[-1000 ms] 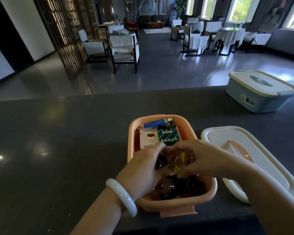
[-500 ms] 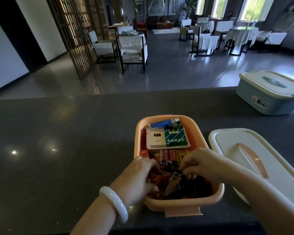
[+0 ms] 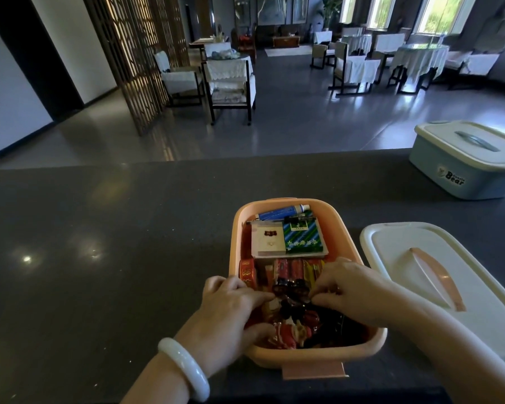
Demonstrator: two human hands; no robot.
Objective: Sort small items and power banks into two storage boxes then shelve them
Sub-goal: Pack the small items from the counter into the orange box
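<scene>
Dim backlit scene, curved wide-angle edges

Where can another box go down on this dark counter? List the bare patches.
The dark stone counter is bare left of the open orange plastic box, and between it and the closed pale blue lidded box behind. Crowded: the white lid with orange handle fills the right side; left hand and right hand work inside the orange box.

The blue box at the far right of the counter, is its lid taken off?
No, the blue box has its lid closed on top, with the handle lying flat on it.
</scene>
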